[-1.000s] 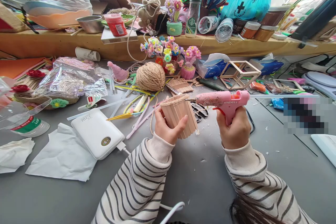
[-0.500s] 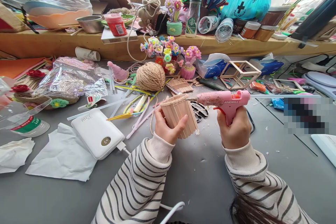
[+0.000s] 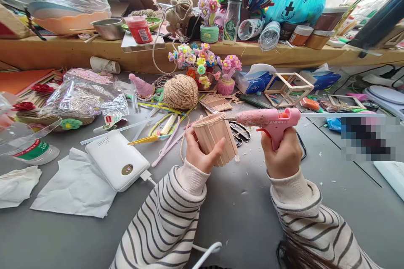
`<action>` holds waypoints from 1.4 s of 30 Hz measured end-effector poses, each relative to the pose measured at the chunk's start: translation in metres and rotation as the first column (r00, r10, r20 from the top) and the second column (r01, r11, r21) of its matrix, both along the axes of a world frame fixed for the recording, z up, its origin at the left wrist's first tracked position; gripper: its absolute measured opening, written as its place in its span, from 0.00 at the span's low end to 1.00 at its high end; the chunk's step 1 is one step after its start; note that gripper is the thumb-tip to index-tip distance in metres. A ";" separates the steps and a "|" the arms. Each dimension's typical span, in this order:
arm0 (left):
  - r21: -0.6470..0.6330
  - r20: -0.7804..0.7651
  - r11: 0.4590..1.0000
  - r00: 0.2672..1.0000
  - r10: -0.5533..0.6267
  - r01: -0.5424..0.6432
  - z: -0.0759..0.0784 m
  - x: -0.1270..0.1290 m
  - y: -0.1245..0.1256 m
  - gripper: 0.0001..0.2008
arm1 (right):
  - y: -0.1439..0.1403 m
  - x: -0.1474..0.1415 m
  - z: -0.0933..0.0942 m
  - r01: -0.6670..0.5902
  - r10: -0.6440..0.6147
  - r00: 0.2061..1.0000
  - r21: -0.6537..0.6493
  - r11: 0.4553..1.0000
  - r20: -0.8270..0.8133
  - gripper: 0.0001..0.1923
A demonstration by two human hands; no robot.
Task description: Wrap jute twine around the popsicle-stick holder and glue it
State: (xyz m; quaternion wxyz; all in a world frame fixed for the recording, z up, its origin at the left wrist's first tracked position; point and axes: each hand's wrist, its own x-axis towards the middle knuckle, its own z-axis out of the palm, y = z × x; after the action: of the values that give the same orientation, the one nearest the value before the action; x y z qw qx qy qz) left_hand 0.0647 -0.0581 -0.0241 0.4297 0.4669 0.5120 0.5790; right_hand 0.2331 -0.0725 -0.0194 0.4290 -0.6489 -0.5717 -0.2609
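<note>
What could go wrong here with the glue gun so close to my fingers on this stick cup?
The pink glue gun in your right hand has its nozzle at the twine-wrapped rim of the popsicle-stick cup. Your left hand grips the cup just below, so hot glue could drip onto your fingers. The loose twine tail hangs by that hand and may catch glue. The scissors lie right behind the cup, so drips could land on them too.

Two bare hands, the left hand (image 3: 199,154) and the right hand (image 3: 283,156), emerge from long knitted sleeves. The sleeves are cream with thin, wavy dark grey stripes and plain ribbed cream cuffs at the wrists. No rings, watch or gloves show.
</note>
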 end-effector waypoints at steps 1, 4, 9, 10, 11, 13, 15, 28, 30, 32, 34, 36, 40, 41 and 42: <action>0.000 0.001 1.000 1.000 0.000 0.000 0.000 0.000 0.000 0.36 | 0.000 0.000 0.000 0.002 -0.002 1.000 0.003 1.000 0.000 0.21; 0.006 -0.001 1.000 1.000 0.002 -0.002 0.001 0.000 0.000 0.35 | 0.000 0.000 0.000 0.009 -0.009 1.000 0.010 1.000 -0.002 0.20; 0.013 -0.010 1.000 1.000 0.015 -0.015 0.002 0.001 0.000 0.34 | 0.001 0.000 0.000 0.012 -0.012 1.000 0.014 1.000 -0.005 0.19; 0.012 -0.011 1.000 1.000 0.016 -0.015 0.002 0.001 -0.001 0.34 | 0.001 0.000 -0.001 0.014 -0.014 1.000 0.013 1.000 -0.007 0.19; 0.010 -0.012 1.000 1.000 0.015 -0.015 0.002 0.001 -0.001 0.34 | 0.001 0.000 -0.001 0.017 -0.017 1.000 0.011 1.000 -0.009 0.19; 0.001 -0.012 1.000 1.000 0.012 -0.012 0.003 0.001 -0.001 0.35 | 0.001 0.000 -0.001 0.018 -0.018 1.000 0.010 1.000 -0.019 0.19; -0.009 -0.012 1.000 1.000 0.010 -0.010 0.003 0.001 -0.001 0.35 | 0.001 0.000 -0.001 0.011 -0.011 0.999 0.011 1.000 -0.032 0.19; -0.011 0.000 1.000 1.000 0.010 -0.010 0.006 0.001 -0.001 0.34 | 0.001 0.003 -0.004 0.001 -0.002 0.999 -0.026 1.000 -0.037 0.19; -0.011 -0.001 1.000 1.000 0.008 -0.008 0.005 0.001 -0.001 0.34 | 0.001 0.004 -0.004 0.003 -0.004 0.999 -0.028 1.000 -0.034 0.19; -0.009 -0.008 1.000 1.000 0.012 -0.012 0.004 0.001 -0.001 0.34 | 0.001 0.004 -0.004 0.005 -0.006 1.000 -0.022 1.000 -0.024 0.19; -0.011 -0.012 1.000 1.000 0.017 -0.018 0.003 0.001 0.000 0.35 | 0.001 0.004 -0.004 0.005 -0.005 1.000 -0.021 1.000 -0.017 0.20; -0.007 -0.011 1.000 1.000 0.021 -0.021 0.003 0.001 0.000 0.35 | 0.001 0.004 -0.005 0.005 -0.005 1.000 -0.021 1.000 -0.013 0.20; 0.001 -0.006 1.000 1.000 0.021 -0.021 0.002 0.001 0.000 0.35 | 0.002 0.005 -0.005 0.017 -0.017 1.000 -0.027 0.999 -0.020 0.21; -0.002 -0.006 1.000 1.000 0.019 -0.019 0.002 0.001 0.000 0.35 | 0.002 0.005 -0.006 0.020 -0.021 0.999 -0.033 0.999 -0.026 0.21; -0.004 -0.006 1.000 1.000 0.017 -0.017 0.002 0.001 0.000 0.35 | 0.002 0.005 -0.005 0.023 -0.024 0.999 -0.039 0.999 -0.032 0.21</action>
State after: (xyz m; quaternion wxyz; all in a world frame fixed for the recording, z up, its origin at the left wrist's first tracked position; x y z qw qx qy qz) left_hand 0.0654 -0.0585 -0.0217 0.4240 0.4634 0.5186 0.5801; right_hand 0.2378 -0.0704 -0.0248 0.4226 -0.6679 -0.5619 -0.2441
